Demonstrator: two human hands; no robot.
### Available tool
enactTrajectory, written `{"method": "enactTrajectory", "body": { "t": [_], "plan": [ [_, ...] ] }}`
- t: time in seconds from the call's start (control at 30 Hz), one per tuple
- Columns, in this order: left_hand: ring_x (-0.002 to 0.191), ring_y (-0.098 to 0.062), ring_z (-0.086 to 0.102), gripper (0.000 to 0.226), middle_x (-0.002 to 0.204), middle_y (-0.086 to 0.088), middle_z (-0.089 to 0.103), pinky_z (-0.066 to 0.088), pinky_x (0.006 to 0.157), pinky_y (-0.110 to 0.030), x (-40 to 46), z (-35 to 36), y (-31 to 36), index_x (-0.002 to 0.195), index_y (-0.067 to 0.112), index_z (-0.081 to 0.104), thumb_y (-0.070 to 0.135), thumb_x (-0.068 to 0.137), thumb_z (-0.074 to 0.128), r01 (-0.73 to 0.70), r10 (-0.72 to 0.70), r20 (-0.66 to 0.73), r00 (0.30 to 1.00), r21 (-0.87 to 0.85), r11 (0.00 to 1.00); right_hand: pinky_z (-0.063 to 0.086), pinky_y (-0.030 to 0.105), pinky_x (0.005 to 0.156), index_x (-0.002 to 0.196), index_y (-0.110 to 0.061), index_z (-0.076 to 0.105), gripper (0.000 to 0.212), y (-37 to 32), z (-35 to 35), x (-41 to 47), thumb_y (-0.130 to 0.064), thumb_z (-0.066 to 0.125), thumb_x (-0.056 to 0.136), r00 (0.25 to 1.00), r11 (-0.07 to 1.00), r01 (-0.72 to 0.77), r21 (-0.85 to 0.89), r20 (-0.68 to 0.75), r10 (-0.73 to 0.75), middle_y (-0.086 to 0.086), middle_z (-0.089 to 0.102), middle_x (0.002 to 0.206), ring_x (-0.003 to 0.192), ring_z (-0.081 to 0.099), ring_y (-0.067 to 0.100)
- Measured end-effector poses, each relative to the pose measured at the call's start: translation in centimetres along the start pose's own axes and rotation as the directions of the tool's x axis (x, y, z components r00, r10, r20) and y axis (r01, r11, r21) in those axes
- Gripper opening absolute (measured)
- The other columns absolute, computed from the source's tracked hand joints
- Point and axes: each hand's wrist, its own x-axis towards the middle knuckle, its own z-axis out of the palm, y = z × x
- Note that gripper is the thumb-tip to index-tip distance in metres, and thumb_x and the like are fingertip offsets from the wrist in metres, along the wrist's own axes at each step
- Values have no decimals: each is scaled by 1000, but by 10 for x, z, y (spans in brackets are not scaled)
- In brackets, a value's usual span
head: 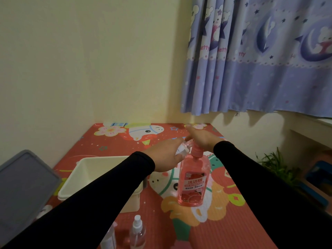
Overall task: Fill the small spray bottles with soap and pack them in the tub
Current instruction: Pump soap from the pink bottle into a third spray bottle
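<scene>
A tall pink soap bottle [193,184] with a pump top stands on the red mat. My right hand [201,136] lies flat on the pump head, fingers straight. My left hand [164,156] grips a small clear spray bottle [184,148], tilted with its mouth by the pump's spout. A cream tub [86,175] sits to the left, partly hidden by my left sleeve. Two more small spray bottles stand at the near edge: one with a white sprayer [137,232] and one half hidden by my arm [109,238].
The red cartoon mat [233,221] covers the floor up to the cream walls. A grey lid [23,187] lies at the left. A green plant [274,162] and a low shelf stand at the right under a blue curtain [260,56].
</scene>
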Motion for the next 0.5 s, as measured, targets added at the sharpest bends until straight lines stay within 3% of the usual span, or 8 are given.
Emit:
{"method": "enactTrajectory", "body": {
  "t": [0.13,0.23,0.3,0.4,0.5],
  "plan": [
    [117,-26,51,50,138,-7,50,36,82,-31,1,-7,3,145,23,28,38,100,43,-8,8,-39,999,13,1000,45,37,93,114,-7,67,67,-8,-11,-3,-56,24,98,995,996,84,-3,-51,-84,7,58,115,104,57,26],
    [120,-26,50,53,141,-7,48,41,88,-34,0,-6,3,148,26,23,37,100,43,-15,15,-30,999,14,1000,42,34,81,107,-8,68,67,-3,-7,1,-58,25,98,997,997,64,46,-35,-63,8,59,103,82,56,19],
    [127,-25,47,55,146,-7,44,40,98,-35,0,-3,1,150,26,21,39,101,42,-15,15,-20,1000,15,1000,42,35,86,104,-10,69,67,4,0,3,-60,25,97,999,999,43,26,-32,-42,9,61,103,86,57,19],
    [130,-23,43,55,147,-6,41,35,98,-32,0,2,1,150,21,24,41,102,39,2,-2,1,1000,18,1000,42,37,94,113,-7,67,70,8,3,2,-60,23,97,999,999,33,-3,-27,-33,13,63,109,100,59,27],
    [130,-24,43,55,148,-7,41,36,99,-33,-1,2,1,150,20,23,40,101,40,16,-16,10,1000,22,1000,40,34,86,113,-5,67,72,6,4,1,-59,22,98,999,999,43,-34,-20,-44,9,60,90,83,55,22]
  ]
}}
